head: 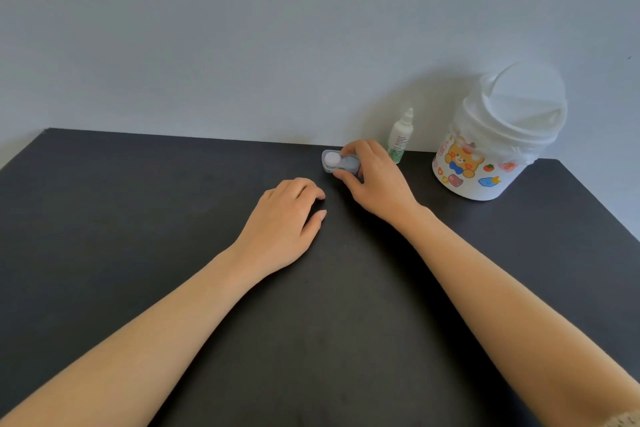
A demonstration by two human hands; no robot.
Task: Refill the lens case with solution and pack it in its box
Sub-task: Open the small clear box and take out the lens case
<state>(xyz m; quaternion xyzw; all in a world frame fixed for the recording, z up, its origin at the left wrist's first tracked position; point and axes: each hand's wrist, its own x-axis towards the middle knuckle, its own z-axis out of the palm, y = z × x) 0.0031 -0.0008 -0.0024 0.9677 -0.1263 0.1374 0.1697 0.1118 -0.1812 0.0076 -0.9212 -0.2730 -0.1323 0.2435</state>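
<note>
Right hand [375, 177] pinching the clear box [341, 165] with the lens case [341, 161] inside, near the table's [138, 218] far edge. Left hand [287, 215] loosely curled, empty, flat on the table. Could knock over the solution bottle [400, 137] just behind. Could slip from such a small pinch. Bottle writing too tiny to read; bear stickers on the white bin [491, 149].

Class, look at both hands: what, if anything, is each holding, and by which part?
The right hand grips the clear box with the lens case by its right end, thumb and fingers on opposite sides. The left hand rests empty on the table.
</note>
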